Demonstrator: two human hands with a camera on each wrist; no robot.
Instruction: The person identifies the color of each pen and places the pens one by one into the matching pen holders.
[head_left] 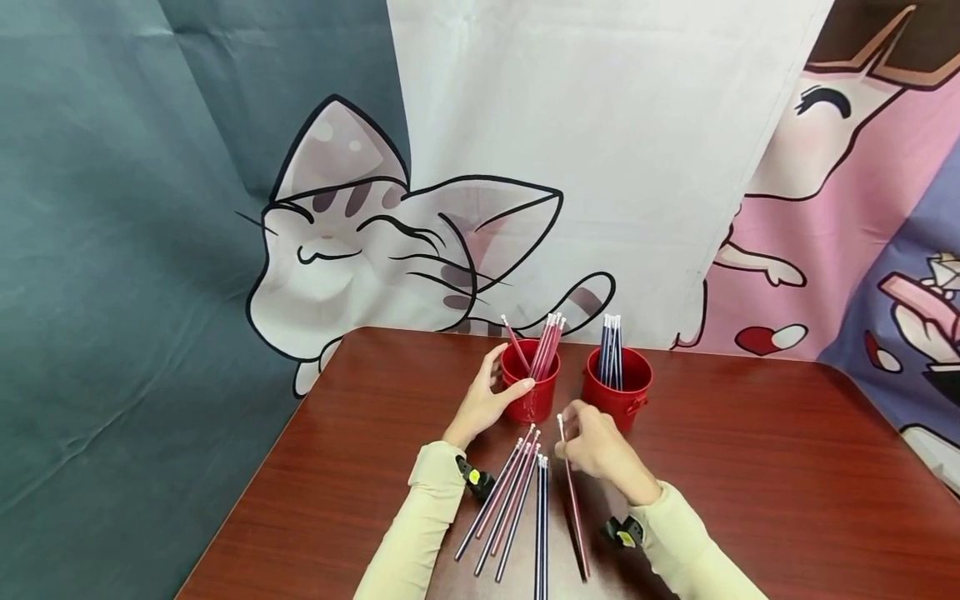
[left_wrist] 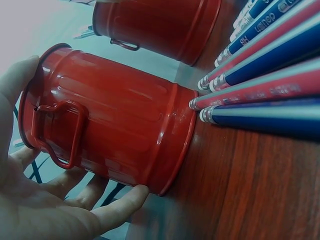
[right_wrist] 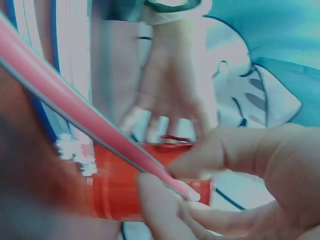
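My left hand (head_left: 483,400) holds a small red metal bucket (head_left: 531,404), thumb at the rim and fingers spread along its side. Several pink pencils (head_left: 547,346) stand in that bucket, eraser ends up. Between thumb and fingers, my right hand (head_left: 596,442) pinches a pink pencil (head_left: 574,508) near its white eraser end. The pencil's other end points back toward the person. In the right wrist view, this pencil (right_wrist: 100,122) crosses in front of the left hand's bucket (right_wrist: 122,185).
Right of the first, a second red bucket (head_left: 618,404) holds several blue pencils (head_left: 611,354). More blue and pink pencils (head_left: 510,500) lie fanned on the brown table (head_left: 750,467), with blue ones (head_left: 542,525) alongside. A printed cloth (head_left: 570,125) hangs behind the table.
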